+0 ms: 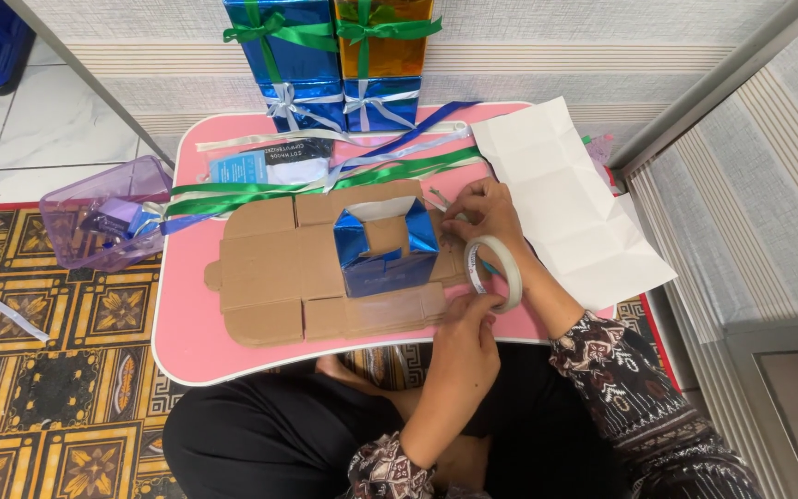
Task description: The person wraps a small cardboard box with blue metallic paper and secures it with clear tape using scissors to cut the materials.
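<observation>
Four wrapped boxes (330, 55) already stand behind your pink table (187, 342). Going rightward, flat cardboard (279, 282) lies with blue foil (385, 254) only partly stuck at its middle; most stays bare. Your left hand (464, 319) pinches the tape end, and your right hand (484, 211) grips the tape roll (494, 270).

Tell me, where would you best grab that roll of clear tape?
Pinch the tape roll across its ring wall, one finger through the open centre, coming from the far outer side: it stands tilted on edge, and the right hand and left hand crowd its other sides.
</observation>
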